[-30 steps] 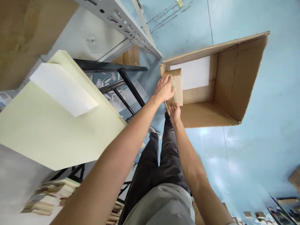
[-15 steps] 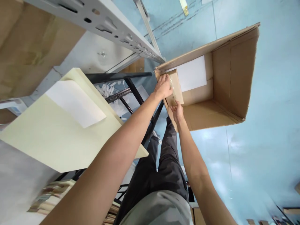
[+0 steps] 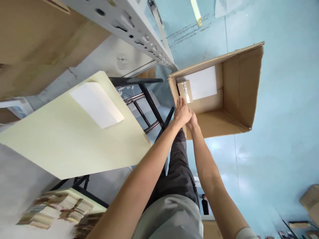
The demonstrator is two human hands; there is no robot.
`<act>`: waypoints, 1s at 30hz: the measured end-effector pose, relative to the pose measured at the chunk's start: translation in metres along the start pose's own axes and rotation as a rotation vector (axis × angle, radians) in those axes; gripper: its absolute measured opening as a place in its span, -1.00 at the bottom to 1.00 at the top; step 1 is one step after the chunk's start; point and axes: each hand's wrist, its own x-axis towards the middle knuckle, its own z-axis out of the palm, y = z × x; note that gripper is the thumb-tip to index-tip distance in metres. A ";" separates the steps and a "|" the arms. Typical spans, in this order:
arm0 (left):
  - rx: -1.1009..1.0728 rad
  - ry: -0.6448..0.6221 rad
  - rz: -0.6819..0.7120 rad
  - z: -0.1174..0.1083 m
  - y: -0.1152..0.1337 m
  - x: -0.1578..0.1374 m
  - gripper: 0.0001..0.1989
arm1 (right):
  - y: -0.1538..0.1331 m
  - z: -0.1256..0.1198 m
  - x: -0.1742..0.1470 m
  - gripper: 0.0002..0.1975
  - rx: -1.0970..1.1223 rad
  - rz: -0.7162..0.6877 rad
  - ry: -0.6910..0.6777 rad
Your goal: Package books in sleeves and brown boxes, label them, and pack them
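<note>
A small brown cardboard box [image 3: 184, 89] with clear tape lies inside a large open carton [image 3: 240, 86], at its left end. It partly covers a white sheet [image 3: 205, 81] on the carton's bottom. My left hand [image 3: 182, 112] is at the near end of the small box, its fingers stretched toward it; whether they touch it I cannot tell. Close against it, my right hand [image 3: 192, 120] is bent inward over the carton's near left corner. The left hand hides its fingertips, and anything between the two hands is out of sight.
To the left stands a pale yellow board [image 3: 99, 149] on a black metal frame [image 3: 149, 99], with folded white paper [image 3: 98, 104] on it. A grey perforated rack post [image 3: 139, 36] rises beside the carton. Bundled stacks [image 3: 54, 209] lie lower left.
My hands have come off the two ends of the small box and drawn together toward me. The small box now lies farther down in the carton. My view has shifted slightly.
</note>
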 end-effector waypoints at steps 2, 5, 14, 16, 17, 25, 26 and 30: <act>0.013 -0.025 0.004 0.004 0.008 -0.043 -0.14 | -0.008 -0.002 -0.030 -0.73 0.036 0.070 0.025; -0.011 -0.035 0.061 0.005 0.010 -0.100 -0.13 | -0.021 -0.008 -0.074 -0.78 0.082 0.125 0.084; -0.270 0.167 0.310 -0.021 -0.008 -0.239 -0.13 | -0.050 0.030 -0.225 -0.69 0.119 0.044 -0.084; -0.342 0.249 0.362 -0.032 -0.019 -0.272 -0.14 | -0.050 0.049 -0.263 -0.65 0.075 0.021 -0.185; -0.378 0.291 0.375 -0.038 -0.028 -0.289 -0.13 | -0.049 0.059 -0.281 -0.62 0.043 0.016 -0.235; -0.738 0.636 0.163 -0.087 -0.172 -0.439 -0.17 | 0.016 0.155 -0.403 -0.61 -0.318 0.053 -0.524; -0.802 0.704 0.129 -0.091 -0.195 -0.456 -0.19 | 0.031 0.167 -0.415 -0.61 -0.365 0.059 -0.555; -1.058 0.980 0.071 -0.104 -0.288 -0.521 -0.30 | 0.104 0.210 -0.452 -0.63 -0.513 0.107 -0.652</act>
